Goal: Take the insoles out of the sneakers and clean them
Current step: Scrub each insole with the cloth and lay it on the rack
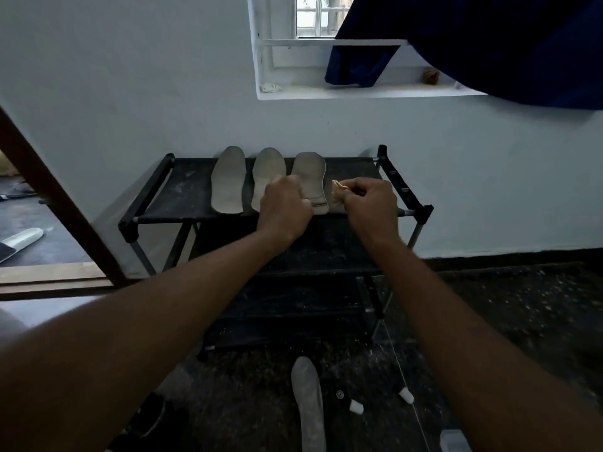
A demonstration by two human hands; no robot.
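Insoles, flat and grey, on dusty rack

1. A room of a home: a low black metal-and-fabric shoe rack stands against a plain white plastered wall.
2. A deep white window recess holds a draped dark blue curtain.
3. Dark speckled stone floor; brown wooden door frame.

On top of the rack we see a left insole, a middle insole and a right insole side by side. Our left hand, curled, sits at the right insole's heel; our right hand pinches a small pale scrap just beside it. A fourth insole lies on the floor before the rack.
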